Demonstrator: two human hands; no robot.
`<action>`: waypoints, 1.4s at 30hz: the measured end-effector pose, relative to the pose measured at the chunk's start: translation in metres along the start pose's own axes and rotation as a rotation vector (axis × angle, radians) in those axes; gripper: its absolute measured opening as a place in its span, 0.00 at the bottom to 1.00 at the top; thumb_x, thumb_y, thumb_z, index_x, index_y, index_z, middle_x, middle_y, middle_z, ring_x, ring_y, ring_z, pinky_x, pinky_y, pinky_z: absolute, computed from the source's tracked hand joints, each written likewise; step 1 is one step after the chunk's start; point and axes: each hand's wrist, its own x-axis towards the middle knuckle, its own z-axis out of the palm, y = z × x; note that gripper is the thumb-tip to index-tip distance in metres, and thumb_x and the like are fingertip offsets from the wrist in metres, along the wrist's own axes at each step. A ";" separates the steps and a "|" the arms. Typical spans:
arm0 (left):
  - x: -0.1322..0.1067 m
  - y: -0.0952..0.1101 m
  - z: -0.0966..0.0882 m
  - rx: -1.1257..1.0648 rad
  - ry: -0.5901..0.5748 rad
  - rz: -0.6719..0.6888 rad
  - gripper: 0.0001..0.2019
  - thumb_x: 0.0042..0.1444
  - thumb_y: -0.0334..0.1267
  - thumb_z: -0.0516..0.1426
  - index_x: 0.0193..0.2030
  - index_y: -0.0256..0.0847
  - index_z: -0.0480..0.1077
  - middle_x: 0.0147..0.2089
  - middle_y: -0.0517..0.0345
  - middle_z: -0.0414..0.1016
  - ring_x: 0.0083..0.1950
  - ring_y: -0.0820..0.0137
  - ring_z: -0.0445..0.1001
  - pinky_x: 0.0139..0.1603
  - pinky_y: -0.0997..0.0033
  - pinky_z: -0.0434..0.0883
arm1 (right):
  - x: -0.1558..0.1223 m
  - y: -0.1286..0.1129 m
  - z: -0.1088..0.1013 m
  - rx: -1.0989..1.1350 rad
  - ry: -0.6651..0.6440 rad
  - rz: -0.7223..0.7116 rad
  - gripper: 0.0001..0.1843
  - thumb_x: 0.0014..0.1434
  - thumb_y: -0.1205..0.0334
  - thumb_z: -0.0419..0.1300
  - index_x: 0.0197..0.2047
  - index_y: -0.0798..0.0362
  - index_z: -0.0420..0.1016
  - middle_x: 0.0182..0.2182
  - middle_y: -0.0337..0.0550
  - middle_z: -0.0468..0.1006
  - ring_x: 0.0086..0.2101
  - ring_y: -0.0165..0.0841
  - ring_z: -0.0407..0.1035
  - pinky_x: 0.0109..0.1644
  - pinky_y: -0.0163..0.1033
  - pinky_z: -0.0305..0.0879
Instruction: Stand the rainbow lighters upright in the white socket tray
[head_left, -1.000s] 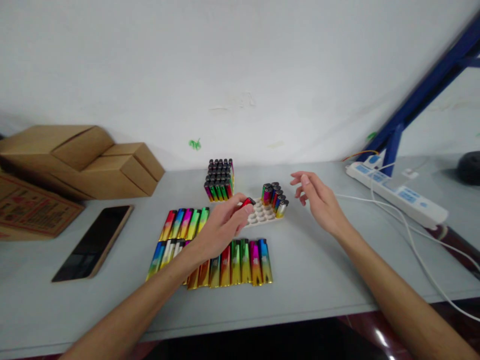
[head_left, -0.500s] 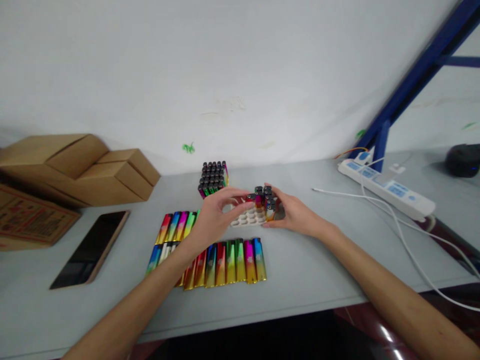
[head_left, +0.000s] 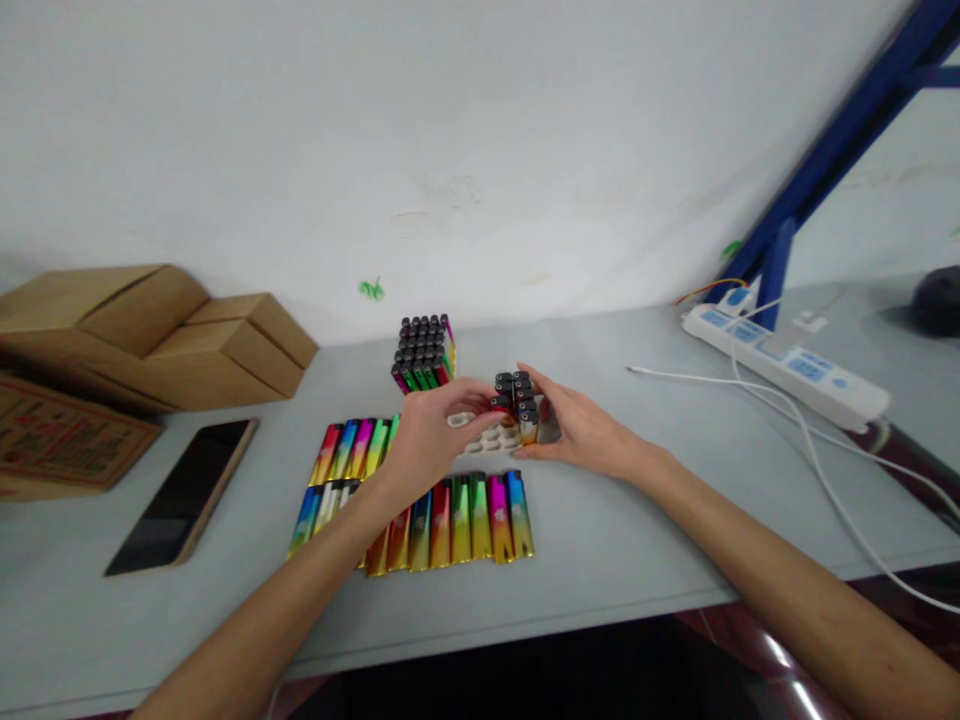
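A white holed tray (head_left: 486,440) lies on the grey table (head_left: 637,540) with several rainbow lighters (head_left: 516,398) standing upright in its right end. My left hand (head_left: 427,432) pinches a red-tipped lighter at the tray's left side of that cluster. My right hand (head_left: 581,425) cups the tray's right end, fingers against the standing lighters. Rows of rainbow lighters (head_left: 450,515) lie flat in front of the tray. A full block of upright lighters (head_left: 424,355) stands behind it.
Cardboard boxes (head_left: 165,335) sit at the far left with a printed flat carton (head_left: 52,445) and a dark phone (head_left: 184,495) beside them. A white power strip (head_left: 787,365) with cables (head_left: 817,470) lies at the right, under a blue frame beam (head_left: 817,170).
My right hand came in from the air to the tray's right end. My left hand carried the red-tipped lighter from the tray's edge up against the standing cluster.
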 end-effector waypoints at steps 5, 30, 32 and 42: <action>0.002 -0.001 0.001 0.010 -0.028 -0.021 0.14 0.57 0.46 0.67 0.43 0.38 0.80 0.39 0.52 0.85 0.40 0.63 0.84 0.49 0.61 0.81 | 0.000 0.000 0.000 0.011 0.001 -0.017 0.59 0.56 0.46 0.72 0.79 0.50 0.42 0.51 0.56 0.77 0.42 0.45 0.74 0.49 0.53 0.72; -0.015 0.029 -0.017 0.427 -0.441 0.025 0.19 0.57 0.56 0.65 0.41 0.40 0.80 0.35 0.57 0.79 0.37 0.66 0.75 0.42 0.67 0.70 | -0.010 -0.004 -0.041 -0.239 -0.250 0.276 0.20 0.65 0.43 0.62 0.32 0.50 0.68 0.27 0.40 0.76 0.27 0.34 0.66 0.32 0.39 0.57; -0.022 0.035 -0.012 0.469 -0.520 0.043 0.24 0.56 0.60 0.65 0.46 0.40 0.79 0.42 0.54 0.79 0.45 0.61 0.76 0.50 0.63 0.71 | -0.010 -0.004 -0.039 -0.260 -0.244 0.264 0.20 0.65 0.43 0.61 0.32 0.50 0.68 0.27 0.40 0.76 0.27 0.34 0.67 0.33 0.39 0.56; -0.039 0.034 0.009 0.607 -0.585 0.073 0.35 0.50 0.63 0.67 0.53 0.34 0.75 0.53 0.44 0.72 0.56 0.50 0.73 0.60 0.50 0.70 | -0.010 0.000 -0.037 -0.307 -0.237 0.232 0.20 0.67 0.44 0.59 0.33 0.51 0.70 0.27 0.41 0.77 0.27 0.34 0.66 0.33 0.39 0.55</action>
